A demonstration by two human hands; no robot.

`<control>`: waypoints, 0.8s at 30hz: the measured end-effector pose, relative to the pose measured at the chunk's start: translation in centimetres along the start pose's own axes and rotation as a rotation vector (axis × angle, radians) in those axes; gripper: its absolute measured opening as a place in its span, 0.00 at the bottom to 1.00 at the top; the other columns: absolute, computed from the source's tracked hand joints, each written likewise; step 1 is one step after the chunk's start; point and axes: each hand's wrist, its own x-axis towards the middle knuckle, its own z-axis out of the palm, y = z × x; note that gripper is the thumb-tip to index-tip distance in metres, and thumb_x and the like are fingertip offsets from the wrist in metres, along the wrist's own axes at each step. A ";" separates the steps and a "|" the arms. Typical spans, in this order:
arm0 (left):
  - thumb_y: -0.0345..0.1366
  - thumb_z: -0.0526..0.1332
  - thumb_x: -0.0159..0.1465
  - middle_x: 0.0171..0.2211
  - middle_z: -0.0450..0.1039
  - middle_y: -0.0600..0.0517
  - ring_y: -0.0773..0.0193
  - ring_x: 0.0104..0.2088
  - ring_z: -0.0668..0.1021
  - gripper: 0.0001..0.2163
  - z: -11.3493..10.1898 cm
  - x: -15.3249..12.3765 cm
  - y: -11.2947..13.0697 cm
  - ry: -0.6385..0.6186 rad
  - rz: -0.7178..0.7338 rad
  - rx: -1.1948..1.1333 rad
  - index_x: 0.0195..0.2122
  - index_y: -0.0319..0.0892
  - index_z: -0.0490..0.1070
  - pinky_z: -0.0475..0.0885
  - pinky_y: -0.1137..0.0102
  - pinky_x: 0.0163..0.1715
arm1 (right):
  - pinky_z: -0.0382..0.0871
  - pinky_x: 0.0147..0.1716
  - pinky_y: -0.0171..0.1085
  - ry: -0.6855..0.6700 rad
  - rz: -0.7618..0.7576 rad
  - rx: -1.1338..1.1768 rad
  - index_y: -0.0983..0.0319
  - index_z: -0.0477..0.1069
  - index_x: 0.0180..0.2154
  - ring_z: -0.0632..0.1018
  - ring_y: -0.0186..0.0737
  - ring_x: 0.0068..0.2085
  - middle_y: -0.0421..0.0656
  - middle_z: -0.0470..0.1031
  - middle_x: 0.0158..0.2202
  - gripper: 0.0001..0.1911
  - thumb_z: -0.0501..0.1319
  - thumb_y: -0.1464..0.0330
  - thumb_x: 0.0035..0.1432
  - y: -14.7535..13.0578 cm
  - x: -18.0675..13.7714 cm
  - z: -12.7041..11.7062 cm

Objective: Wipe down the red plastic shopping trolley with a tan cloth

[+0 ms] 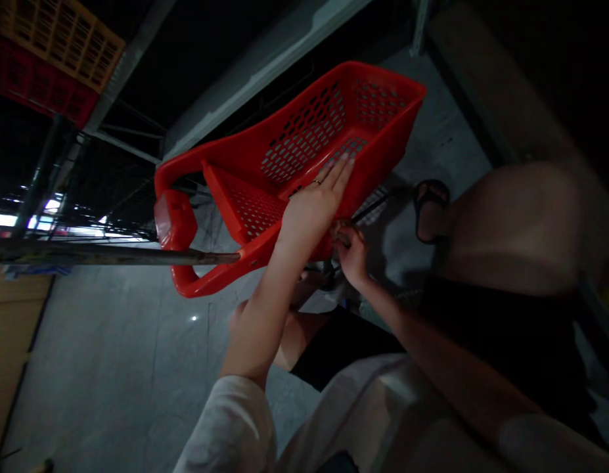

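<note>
A red plastic shopping-cart basket (265, 141) with perforated walls lies tilted in front of me, its handle (186, 263) toward the lower left. My left hand (316, 197) rests flat on the basket's near side wall, fingers stretched out, a ring on one finger. My right hand (352, 253) is just below the basket's edge, fingers curled in a pinch around something small and dark that I cannot make out, close to a thin dark rod or wire (370, 207) of the frame under the basket.
A grey tiled floor (112, 368) lies below. Orange and red crates (48, 52) are stacked at the upper left on dark metal shelving. My knee (516, 223) and sandalled foot (429, 210) are at right. A wooden panel (11, 341) stands at the left edge.
</note>
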 end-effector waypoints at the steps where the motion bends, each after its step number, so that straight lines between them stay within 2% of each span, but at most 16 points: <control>1: 0.22 0.41 0.76 0.81 0.45 0.45 0.58 0.78 0.62 0.31 0.0 0.0 0.0 -0.007 -0.009 0.001 0.80 0.38 0.48 0.75 0.61 0.67 | 0.76 0.57 0.54 -0.023 -0.001 -0.016 0.53 0.75 0.40 0.81 0.52 0.51 0.46 0.81 0.47 0.10 0.63 0.68 0.54 0.1 -0.8 -0.2; 3: 0.22 0.41 0.76 0.81 0.45 0.46 0.57 0.78 0.61 0.31 0.0 -0.2 -0.1 -0.003 -0.001 0.004 0.80 0.38 0.47 0.75 0.61 0.66 | 0.76 0.57 0.54 -0.039 0.009 -0.031 0.53 0.75 0.39 0.81 0.52 0.50 0.46 0.81 0.46 0.11 0.63 0.70 0.52 0.2 -1.1 -0.5; 6: 0.24 0.40 0.77 0.81 0.46 0.44 0.56 0.78 0.60 0.30 0.4 -0.4 -0.1 0.019 0.013 0.005 0.80 0.34 0.47 0.72 0.59 0.69 | 0.75 0.56 0.49 0.035 0.012 -0.035 0.56 0.75 0.41 0.80 0.48 0.49 0.47 0.81 0.45 0.14 0.62 0.75 0.52 -0.3 2.1 -1.1; 8: 0.25 0.41 0.77 0.81 0.46 0.44 0.56 0.78 0.60 0.29 0.7 -0.5 0.0 0.038 0.011 0.013 0.80 0.33 0.48 0.68 0.58 0.72 | 0.74 0.55 0.45 0.152 0.001 -0.040 0.59 0.74 0.41 0.79 0.44 0.48 0.47 0.82 0.44 0.16 0.59 0.79 0.52 -1.2 6.3 -1.9; 10: 0.25 0.41 0.77 0.81 0.47 0.46 0.57 0.78 0.60 0.30 0.8 -0.4 0.2 0.051 -0.007 0.027 0.80 0.36 0.49 0.68 0.59 0.72 | 0.73 0.57 0.41 0.223 -0.011 -0.043 0.61 0.73 0.41 0.78 0.40 0.47 0.47 0.82 0.45 0.17 0.56 0.82 0.52 -2.4 11.5 -3.1; 13: 0.25 0.41 0.76 0.81 0.49 0.46 0.54 0.70 0.73 0.31 0.9 -0.3 0.4 0.032 -0.091 0.035 0.80 0.41 0.50 0.78 0.60 0.61 | 0.69 0.60 0.39 0.305 -0.049 -0.062 0.63 0.71 0.42 0.77 0.37 0.50 0.47 0.80 0.47 0.19 0.54 0.85 0.53 -4.3 19.2 -5.7; 16: 0.26 0.42 0.76 0.78 0.56 0.41 0.52 0.56 0.84 0.31 0.9 -0.1 0.6 0.002 -0.190 0.024 0.80 0.42 0.52 0.82 0.60 0.50 | 0.68 0.60 0.39 0.354 -0.064 -0.094 0.62 0.70 0.41 0.77 0.36 0.49 0.46 0.80 0.47 0.20 0.53 0.87 0.53 -5.0 23.7 -7.5; 19: 0.25 0.43 0.76 0.70 0.71 0.39 0.54 0.48 0.86 0.30 1.1 0.1 0.7 0.005 -0.256 0.018 0.79 0.42 0.56 0.82 0.64 0.45 | 0.68 0.60 0.41 0.331 -0.072 -0.114 0.59 0.70 0.42 0.76 0.37 0.50 0.46 0.80 0.48 0.19 0.55 0.86 0.55 -3.8 23.3 -7.6; 21: 0.24 0.44 0.75 0.63 0.79 0.39 0.56 0.44 0.86 0.30 1.3 0.2 0.7 0.015 -0.286 0.017 0.78 0.42 0.57 0.81 0.65 0.43 | 0.67 0.61 0.41 0.277 -0.065 -0.137 0.59 0.71 0.43 0.75 0.38 0.50 0.46 0.79 0.49 0.18 0.56 0.84 0.56 -2.3 20.8 -6.9; 24: 0.25 0.45 0.75 0.58 0.81 0.39 0.55 0.43 0.85 0.30 1.4 0.3 0.6 0.023 -0.296 0.012 0.78 0.42 0.58 0.81 0.64 0.42 | 0.68 0.59 0.40 0.205 -0.030 -0.175 0.60 0.71 0.42 0.75 0.39 0.49 0.45 0.79 0.47 0.17 0.58 0.82 0.54 0.1 15.7 -5.4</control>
